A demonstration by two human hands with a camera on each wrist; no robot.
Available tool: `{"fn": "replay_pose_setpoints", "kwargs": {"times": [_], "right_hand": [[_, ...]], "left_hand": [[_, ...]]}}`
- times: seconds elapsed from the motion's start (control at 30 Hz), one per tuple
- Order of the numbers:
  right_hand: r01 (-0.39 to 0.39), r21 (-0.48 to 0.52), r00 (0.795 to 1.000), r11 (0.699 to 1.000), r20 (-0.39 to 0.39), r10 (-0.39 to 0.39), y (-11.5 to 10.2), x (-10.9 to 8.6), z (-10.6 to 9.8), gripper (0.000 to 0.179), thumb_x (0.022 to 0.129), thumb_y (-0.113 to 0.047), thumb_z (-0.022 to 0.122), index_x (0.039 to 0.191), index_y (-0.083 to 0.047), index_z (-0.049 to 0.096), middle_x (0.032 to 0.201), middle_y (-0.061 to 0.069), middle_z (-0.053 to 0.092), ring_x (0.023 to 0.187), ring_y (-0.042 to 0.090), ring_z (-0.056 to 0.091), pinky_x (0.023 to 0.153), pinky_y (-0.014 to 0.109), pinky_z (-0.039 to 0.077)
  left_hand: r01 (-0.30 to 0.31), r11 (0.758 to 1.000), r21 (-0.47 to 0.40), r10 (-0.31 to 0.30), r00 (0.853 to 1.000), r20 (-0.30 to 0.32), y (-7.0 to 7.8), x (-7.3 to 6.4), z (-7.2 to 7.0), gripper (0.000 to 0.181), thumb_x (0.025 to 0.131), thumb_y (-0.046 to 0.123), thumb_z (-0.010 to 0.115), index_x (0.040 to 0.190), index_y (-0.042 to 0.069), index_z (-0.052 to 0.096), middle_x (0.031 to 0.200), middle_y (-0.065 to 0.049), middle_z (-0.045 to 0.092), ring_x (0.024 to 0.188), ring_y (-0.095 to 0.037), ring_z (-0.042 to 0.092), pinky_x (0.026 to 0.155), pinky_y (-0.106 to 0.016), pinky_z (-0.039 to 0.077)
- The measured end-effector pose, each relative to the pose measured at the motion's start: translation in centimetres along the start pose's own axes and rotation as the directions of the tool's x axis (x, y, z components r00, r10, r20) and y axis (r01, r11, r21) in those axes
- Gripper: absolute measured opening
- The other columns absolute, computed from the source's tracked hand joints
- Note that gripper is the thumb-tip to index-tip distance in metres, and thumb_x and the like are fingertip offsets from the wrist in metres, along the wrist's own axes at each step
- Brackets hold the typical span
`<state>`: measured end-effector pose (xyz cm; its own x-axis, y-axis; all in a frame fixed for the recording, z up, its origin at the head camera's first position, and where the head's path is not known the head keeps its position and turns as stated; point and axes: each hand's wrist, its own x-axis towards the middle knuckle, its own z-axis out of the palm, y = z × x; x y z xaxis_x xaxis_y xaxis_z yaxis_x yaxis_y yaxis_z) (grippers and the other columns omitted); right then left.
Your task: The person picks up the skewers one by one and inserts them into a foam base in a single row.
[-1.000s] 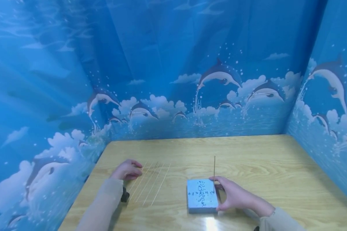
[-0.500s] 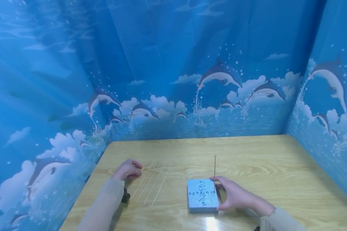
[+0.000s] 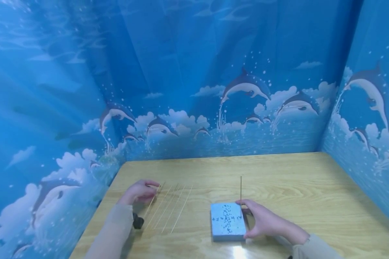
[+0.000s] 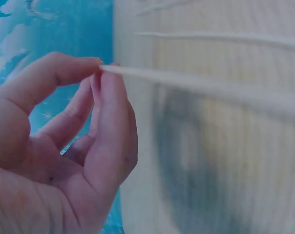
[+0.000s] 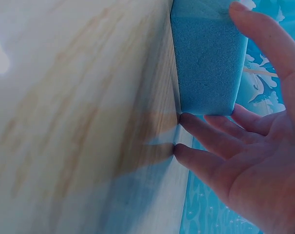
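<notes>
My left hand pinches one end of a thin wooden stick between thumb and fingertips. In the left wrist view the stick runs off to the right, raised over the table. Several more thin sticks lie slanted, side by side, just right of that hand. My right hand holds a blue foam block at its right side, thumb at the near corner and fingers at the far one. Dark holes dot the block's top. A single stick stands upright in it near the right edge.
A wood-grain table bears everything, with a bright reflection at its front. Blue curtains printed with dolphins close off the back and both sides. A black wrist device sits at the left cuff.
My left hand has shifted slightly left, and the leftmost stick is now pinched and lifted by it. The right hand and the foam block have stayed in place.
</notes>
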<state>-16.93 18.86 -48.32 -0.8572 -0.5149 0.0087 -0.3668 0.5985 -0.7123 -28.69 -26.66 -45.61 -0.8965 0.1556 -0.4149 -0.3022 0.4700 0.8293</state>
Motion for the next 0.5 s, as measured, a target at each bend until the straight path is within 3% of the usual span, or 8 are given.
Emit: {"fn": "replay_pose_setpoints", "kwargs": {"times": [0.13,0.27,0.4,0.5], "right_hand": [[0.015,-0.014,1.0,1.0,-0.004,-0.015,0.0,0.0,0.0,0.105,0.06,-0.036,0.09,0.143,0.003,0.039,0.145,0.021,0.049,0.124,0.034,0.059,0.11,0.061,0.037],[0.026,-0.024,1.0,0.999,-0.008,-0.026,0.0,-0.1,0.0,0.105,0.061,-0.036,0.09,0.143,0.004,0.039,0.144,0.021,0.05,0.123,0.034,0.06,0.109,0.06,0.039],[0.021,-0.024,1.0,0.999,-0.008,-0.021,0.2,0.0,0.1,0.105,0.061,-0.036,0.09,0.143,0.004,0.039,0.145,0.021,0.049,0.123,0.034,0.059,0.109,0.061,0.039],[0.011,-0.018,1.0,1.0,-0.006,-0.011,0.2,-0.1,0.0,0.105,0.061,-0.037,0.09,0.143,0.003,0.039,0.145,0.021,0.049,0.124,0.034,0.059,0.109,0.062,0.038]], "left_hand": [[-0.038,0.998,-0.056,0.04,0.998,0.048,1.0,-0.2,-0.1,0.05,0.089,0.001,0.061,0.138,-0.003,0.05,0.077,0.0,0.065,0.073,-0.009,0.063,0.073,-0.023,0.058],[-0.087,0.993,-0.073,0.094,0.991,0.091,2.2,-0.5,0.3,0.05,0.092,0.003,0.061,0.139,-0.005,0.046,0.104,-0.016,0.068,0.09,-0.018,0.067,0.086,-0.031,0.06],[-0.117,0.989,-0.093,0.127,0.985,0.118,3.6,-1.2,1.4,0.049,0.093,0.003,0.062,0.138,-0.005,0.046,0.116,-0.024,0.064,0.094,-0.022,0.068,0.09,-0.037,0.06],[-0.13,0.984,-0.125,0.147,0.98,0.135,4.7,-2.0,2.6,0.049,0.092,0.001,0.063,0.138,-0.006,0.046,0.111,-0.019,0.065,0.09,-0.018,0.068,0.088,-0.036,0.061]]}}
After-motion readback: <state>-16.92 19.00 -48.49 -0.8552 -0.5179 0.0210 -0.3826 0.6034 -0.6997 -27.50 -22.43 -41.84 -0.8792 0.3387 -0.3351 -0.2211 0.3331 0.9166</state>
